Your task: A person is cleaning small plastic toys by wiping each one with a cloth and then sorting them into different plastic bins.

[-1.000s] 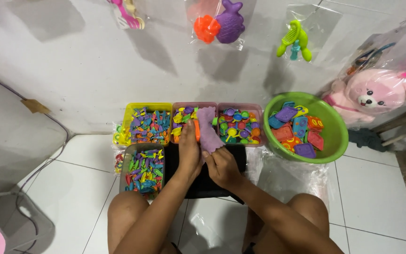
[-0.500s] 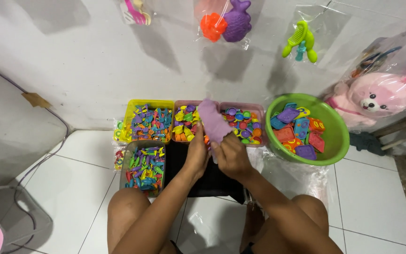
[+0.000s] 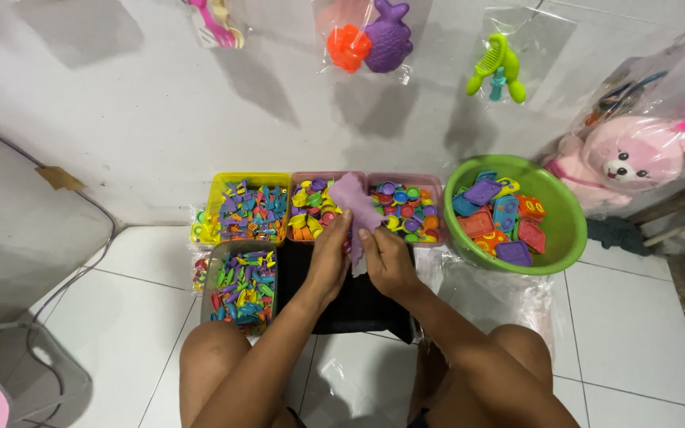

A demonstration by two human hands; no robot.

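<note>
4 clear plastic packages are seen hung on the white wall. A bag at the upper left is filled with pink and yellow toys. A second bag is filled with an orange piece and a purple fish shape. A third bag is filled with a lime green comb. A large clear bag at the right is wrapped around a pink plush bear. Clear plastic sheeting is spread on the floor tiles below the green bowl.

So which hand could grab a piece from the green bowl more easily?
Probably the right hand: it sits on the side of the green bowl. The left hand is farther away, and both hold the purple bag.
</note>
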